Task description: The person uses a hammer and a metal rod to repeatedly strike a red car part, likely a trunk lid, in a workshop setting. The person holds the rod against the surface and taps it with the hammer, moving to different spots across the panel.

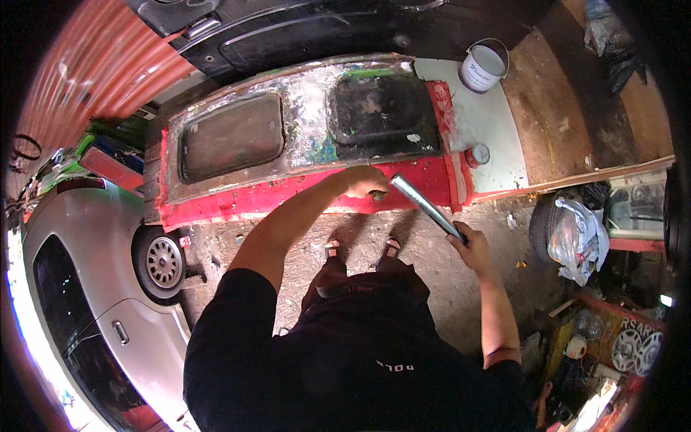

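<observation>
My right hand [471,248] is wrapped round the lower end of a shiny silver tube [426,205], which slants up and left toward my other hand. My left hand [366,181] is closed above the front edge of the red-covered bench [288,191]. Something small and brownish shows at its fingers, too small to name; the tube's upper end is close to it. Beyond the hands, a worn, paint-smeared panel [306,108] lies on the bench. It has two dark, rounded rectangular areas, with white, green and blue smears around the right one.
On the bench's right are a white pail [484,68] and a small can [477,155]. A silver car [108,281] stands at the left. At the right are a tyre [545,229], plastic bags [578,237] and a crate of clutter [576,345].
</observation>
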{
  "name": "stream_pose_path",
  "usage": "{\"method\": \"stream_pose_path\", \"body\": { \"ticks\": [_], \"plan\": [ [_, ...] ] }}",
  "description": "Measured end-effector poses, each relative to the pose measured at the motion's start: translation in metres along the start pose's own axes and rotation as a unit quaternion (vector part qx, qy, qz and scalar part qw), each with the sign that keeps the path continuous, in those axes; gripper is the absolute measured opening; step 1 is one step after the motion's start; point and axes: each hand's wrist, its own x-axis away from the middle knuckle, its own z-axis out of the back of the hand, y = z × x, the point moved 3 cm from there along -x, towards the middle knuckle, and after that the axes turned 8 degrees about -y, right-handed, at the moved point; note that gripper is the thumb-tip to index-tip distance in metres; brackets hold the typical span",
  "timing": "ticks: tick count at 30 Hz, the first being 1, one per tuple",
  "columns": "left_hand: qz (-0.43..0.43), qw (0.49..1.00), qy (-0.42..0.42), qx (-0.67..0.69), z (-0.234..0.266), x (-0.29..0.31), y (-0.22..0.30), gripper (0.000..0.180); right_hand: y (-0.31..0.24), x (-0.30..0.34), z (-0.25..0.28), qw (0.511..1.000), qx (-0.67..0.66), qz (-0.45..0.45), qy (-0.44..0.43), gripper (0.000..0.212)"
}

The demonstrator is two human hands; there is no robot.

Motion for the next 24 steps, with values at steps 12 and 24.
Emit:
{"method": "stream_pose_path", "body": {
  "ticks": [12, 24],
  "plan": [
    [-0.089, 0.993, 0.059, 0.046, -0.01, 0.008, 0.0, 0.014, -0.016, -0.061, 0.025, 0.888, 0.327, 0.192, -0.261, 0.045],
    [-0.022, 0.993, 0.109, 0.033, -0.012, 0.006, 0.007, 0.017, -0.002, -0.122, 0.035, 0.861, 0.374, 0.239, -0.249, 0.045]
  ]
}}
